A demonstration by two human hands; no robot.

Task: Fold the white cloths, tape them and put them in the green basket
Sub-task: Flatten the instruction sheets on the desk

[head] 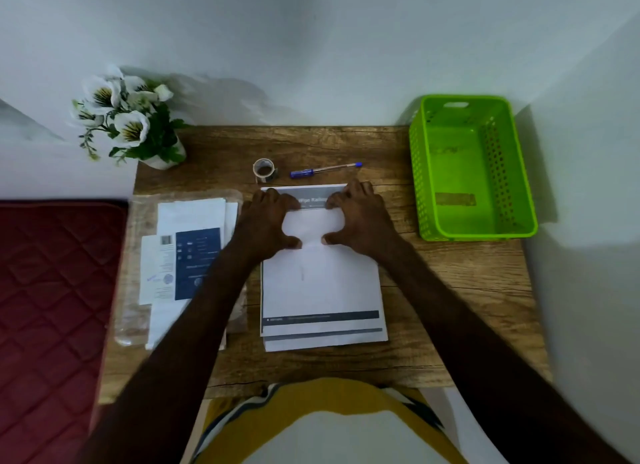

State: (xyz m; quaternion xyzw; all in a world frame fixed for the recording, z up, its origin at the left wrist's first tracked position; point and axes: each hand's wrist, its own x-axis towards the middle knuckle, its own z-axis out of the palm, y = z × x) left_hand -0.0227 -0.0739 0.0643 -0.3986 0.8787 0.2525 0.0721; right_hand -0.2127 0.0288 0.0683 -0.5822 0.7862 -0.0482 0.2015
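A stack of white cloth sheets with dark printed bands lies flat in the middle of the wooden table. My left hand and my right hand sit side by side on the stack's far end. Each hand grips the top sheet's far edge between bent fingers and a spread thumb. A short strip of that sheet shows between the two hands, and a grey printed header shows beyond it. A small roll of tape stands just past the stack. The green basket is empty at the table's right end.
A blue pen lies beside the tape. More printed sheets in a clear plastic sleeve lie left of the stack. A pot of white flowers stands at the far left corner. A red quilted mattress borders the table's left side.
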